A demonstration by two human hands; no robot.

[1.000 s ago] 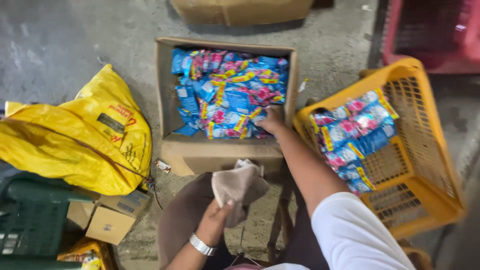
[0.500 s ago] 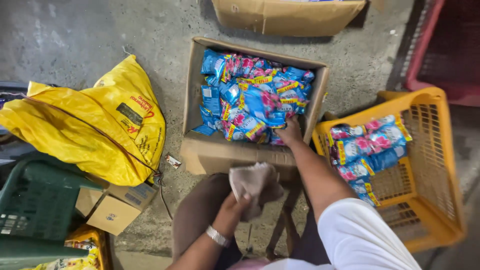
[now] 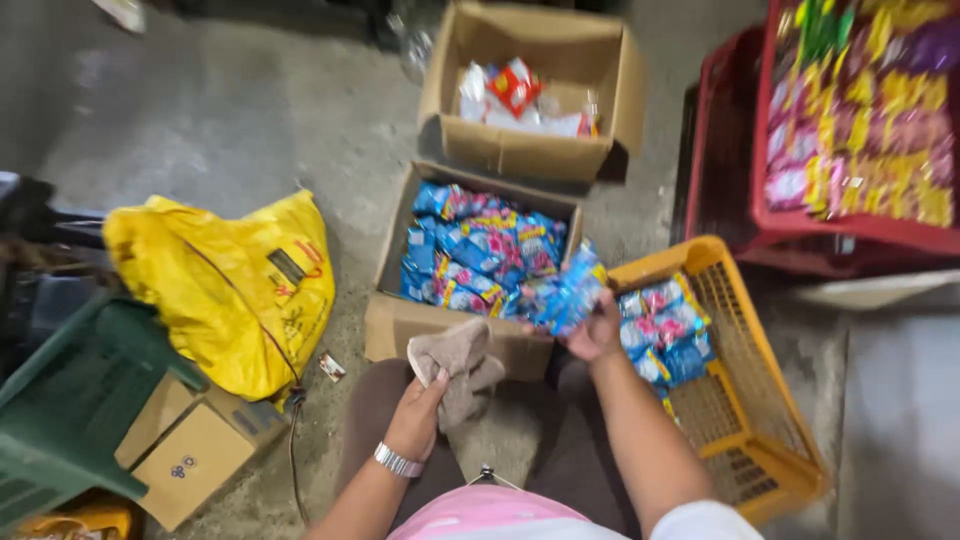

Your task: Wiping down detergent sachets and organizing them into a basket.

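I see my right hand (image 3: 597, 330) lifted just over the near right corner of the open brown cardboard box (image 3: 395, 325), fingers clamped on a small bunch of shiny blue snack packets with pink and yellow print (image 3: 568, 292). The bunch is blurred, so I cannot count the packets, but its long axis runs up and away from the palm, tilted toward the box's right wall. It hangs between 2 containers: the box full of the same blue packets to its left, and the yellow plastic lattice basket (image 3: 745, 400) to its right, which already holds a layer of them against its near left side. The basket lies just beside the right hand, much nearer to it than to the left. My left hand (image 3: 420, 415), a silver metal watch (image 3: 397, 461) on its wrist, is closed around a crumpled beige cloth (image 3: 460, 365) and sits low in front of the box's near wall, apart from the right hand and touching no packets. Further off I see a second cardboard box (image 3: 520, 150) with red and white packets behind the first, a red plastic crate (image 3: 860, 225) of yellow and pink packets at the upper right, and a bulging yellow plastic bag (image 3: 225, 290) on the concrete floor (image 3: 220, 110) to the left.
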